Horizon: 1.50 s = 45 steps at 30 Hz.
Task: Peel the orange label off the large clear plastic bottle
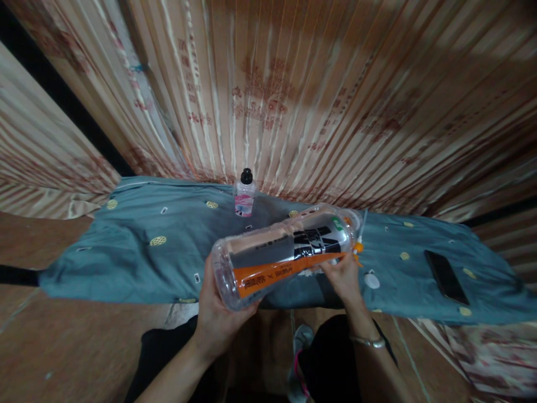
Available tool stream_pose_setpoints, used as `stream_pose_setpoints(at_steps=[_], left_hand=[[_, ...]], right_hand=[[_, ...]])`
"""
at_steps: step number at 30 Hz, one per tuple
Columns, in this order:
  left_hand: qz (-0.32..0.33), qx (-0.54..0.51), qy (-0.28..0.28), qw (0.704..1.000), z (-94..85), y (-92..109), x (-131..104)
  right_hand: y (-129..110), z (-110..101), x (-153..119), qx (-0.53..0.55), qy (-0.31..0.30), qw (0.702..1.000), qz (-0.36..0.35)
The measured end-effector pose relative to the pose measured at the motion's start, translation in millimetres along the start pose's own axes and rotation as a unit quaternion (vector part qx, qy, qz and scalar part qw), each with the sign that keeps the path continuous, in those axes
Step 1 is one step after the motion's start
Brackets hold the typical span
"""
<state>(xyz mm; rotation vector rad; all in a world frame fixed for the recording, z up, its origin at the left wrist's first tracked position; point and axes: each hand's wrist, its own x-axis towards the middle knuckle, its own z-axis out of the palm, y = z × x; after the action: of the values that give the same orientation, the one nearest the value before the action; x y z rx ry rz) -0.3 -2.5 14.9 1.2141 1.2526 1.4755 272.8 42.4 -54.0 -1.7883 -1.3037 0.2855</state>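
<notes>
Bottle (285, 252), big and see-through with an orange strip, is sideways between my two hands. My left hand (220, 316) is partly open, curved around the fat bottom end. My right hand (346, 280) is more closed and grips it near the top end, by a little orange bit (358, 247). The top end tips away from me, over the blue-green cloth (130, 240) on the desk. A small bottle (244, 201) with a black lid stands behind it, and a black phone (446, 277) lies off to the right
</notes>
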Motion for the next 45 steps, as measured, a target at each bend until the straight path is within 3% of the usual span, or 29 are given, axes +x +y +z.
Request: stream_pose_setpoints(at_steps=[30, 45], left_hand=[[0.008, 0.000, 0.000, 1.000, -0.2, -8.3, 1.1], [0.013, 0.016, 0.007, 1.000, 0.1, -2.7, 1.9]], right_hand=[[1.4, 0.6, 1.6, 0.004, -0.008, 1.000, 0.002], [-0.2, 0.9, 2.3, 0.002, -0.001, 1.000, -0.004]])
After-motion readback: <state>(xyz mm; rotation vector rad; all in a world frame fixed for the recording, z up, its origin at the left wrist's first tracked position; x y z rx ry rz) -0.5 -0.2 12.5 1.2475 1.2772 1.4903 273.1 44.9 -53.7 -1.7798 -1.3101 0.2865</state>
